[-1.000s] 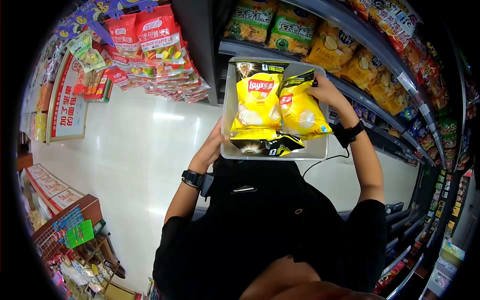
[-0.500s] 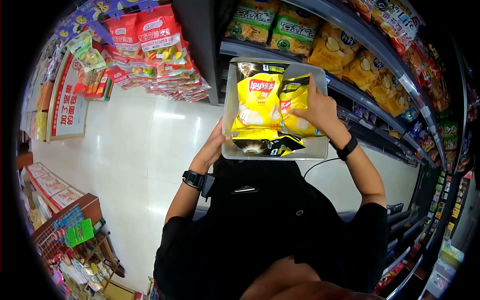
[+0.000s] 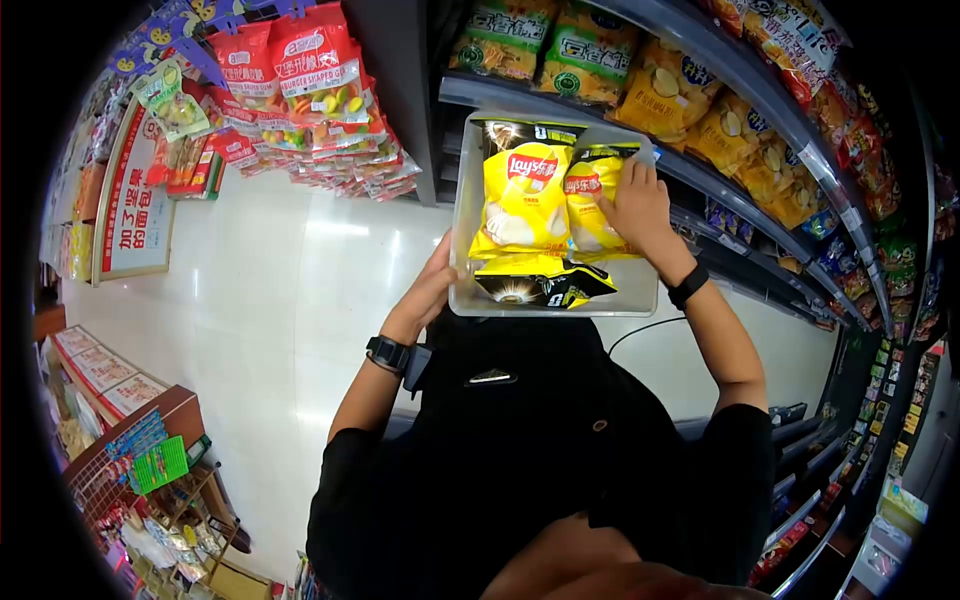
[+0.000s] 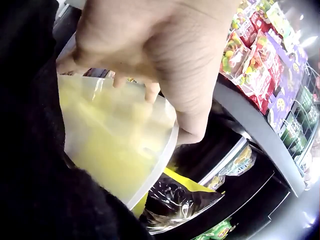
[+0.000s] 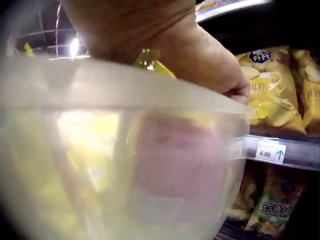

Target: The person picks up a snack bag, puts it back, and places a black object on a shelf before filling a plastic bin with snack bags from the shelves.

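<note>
A translucent plastic bin (image 3: 630,303) is held in front of the body. My left hand (image 3: 425,293) grips its left side, thumb over the rim; in the left wrist view the left hand (image 4: 165,55) spans the bin's edge. Inside, a yellow Lay's chip bag (image 3: 525,205) stands at left, another chip bag (image 3: 590,210) beside it, and a third bag (image 3: 540,285) lies along the near side. My right hand (image 3: 640,205) rests on the right-hand bag with fingers extended over its edge. In the right wrist view, the bin's wall blurs the right hand's lower part.
Shelves with orange chip bags (image 3: 660,95) and green-labelled snack bags (image 3: 590,55) stand just beyond the bin. Red gummy candy bags (image 3: 315,75) hang at the left. A dark shelf edge (image 3: 560,98) runs close behind the bin's far rim.
My right hand has left the right bag's top corner and come to lie over its right side. That bag now sits straighter beside the left one. The left hand keeps its grip.
</note>
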Action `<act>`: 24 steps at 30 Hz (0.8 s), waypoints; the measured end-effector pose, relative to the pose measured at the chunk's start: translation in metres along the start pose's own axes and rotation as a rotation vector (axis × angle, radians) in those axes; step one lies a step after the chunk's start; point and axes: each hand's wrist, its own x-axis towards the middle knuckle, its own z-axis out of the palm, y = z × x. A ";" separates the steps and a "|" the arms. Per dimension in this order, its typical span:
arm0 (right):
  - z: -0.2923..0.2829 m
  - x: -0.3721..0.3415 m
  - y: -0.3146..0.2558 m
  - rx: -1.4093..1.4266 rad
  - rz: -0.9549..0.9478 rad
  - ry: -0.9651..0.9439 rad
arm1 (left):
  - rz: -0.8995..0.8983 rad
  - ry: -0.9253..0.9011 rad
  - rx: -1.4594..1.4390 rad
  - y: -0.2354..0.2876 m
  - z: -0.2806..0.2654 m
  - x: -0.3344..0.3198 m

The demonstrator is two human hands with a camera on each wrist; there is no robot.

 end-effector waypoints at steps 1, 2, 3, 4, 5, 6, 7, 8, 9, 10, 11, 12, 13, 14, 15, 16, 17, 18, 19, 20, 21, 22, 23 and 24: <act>0.001 0.001 0.001 -0.042 -0.016 0.027 | 0.011 -0.016 0.009 -0.002 -0.004 0.005; 0.001 -0.001 0.000 -0.035 0.009 0.038 | -0.017 0.018 -0.006 -0.004 -0.004 0.007; -0.013 -0.003 -0.004 -0.023 0.021 0.083 | -0.036 0.042 -0.017 -0.008 -0.002 0.007; -0.030 -0.003 -0.011 0.043 0.069 0.111 | -0.007 0.048 -0.013 -0.009 -0.004 0.007; -0.043 -0.005 -0.010 0.118 0.023 0.231 | 0.024 0.051 -0.012 -0.013 -0.007 0.006; -0.057 -0.008 -0.011 0.210 -0.030 0.295 | 0.029 0.044 -0.049 -0.020 -0.013 0.006; -0.079 -0.011 -0.011 0.412 -0.051 0.272 | 0.031 0.037 -0.082 -0.024 -0.016 0.010; -0.103 -0.016 -0.011 0.585 -0.092 0.148 | 0.038 0.026 -0.086 -0.015 -0.008 0.009; -0.128 -0.024 -0.008 0.725 -0.144 -0.115 | 0.030 0.028 -0.095 -0.008 0.000 0.001; -0.129 -0.031 -0.003 0.830 -0.273 -0.292 | 0.026 0.016 -0.108 -0.014 -0.004 0.000; -0.135 -0.044 -0.007 0.813 -0.307 -0.373 | 0.024 0.008 -0.119 -0.017 -0.011 0.002; -0.135 -0.047 -0.014 0.902 -0.374 -0.402 | -0.001 0.034 -0.098 -0.010 -0.006 0.002; -0.122 -0.056 -0.021 0.828 -0.367 -0.359 | 0.007 0.039 -0.067 -0.009 -0.007 0.002; -0.109 -0.059 -0.026 0.815 -0.386 -0.368 | 0.009 0.042 -0.065 -0.009 -0.008 0.002; -0.102 -0.060 -0.031 0.801 -0.403 -0.380 | 0.008 0.045 -0.064 -0.006 -0.006 0.001; -0.098 -0.062 -0.035 0.799 -0.361 -0.334 | 0.002 0.034 -0.075 -0.004 -0.006 0.001; -0.095 -0.061 -0.036 0.832 -0.336 -0.350 | -0.004 0.023 -0.088 -0.004 -0.006 0.001; -0.092 -0.058 -0.036 0.864 -0.312 -0.365 | -0.008 0.012 -0.101 -0.002 -0.006 0.001; -0.088 -0.054 -0.036 0.895 -0.287 -0.377 | -0.003 0.008 -0.085 -0.001 -0.005 0.002; -0.083 -0.052 -0.037 0.976 -0.250 -0.288 | 0.002 0.000 -0.068 0.000 -0.003 0.003; -0.085 -0.048 -0.035 1.049 -0.245 -0.294 | 0.011 -0.011 -0.050 0.001 -0.004 0.003; -0.087 -0.042 -0.030 1.119 -0.241 -0.295 | -0.006 -0.021 -0.050 0.000 -0.008 0.003; -0.091 -0.035 -0.025 1.188 -0.241 -0.296 | -0.021 -0.031 -0.051 -0.002 -0.013 0.004; -0.110 -0.032 -0.022 1.233 -0.186 -0.207 | -0.011 -0.034 -0.056 0.001 -0.012 0.003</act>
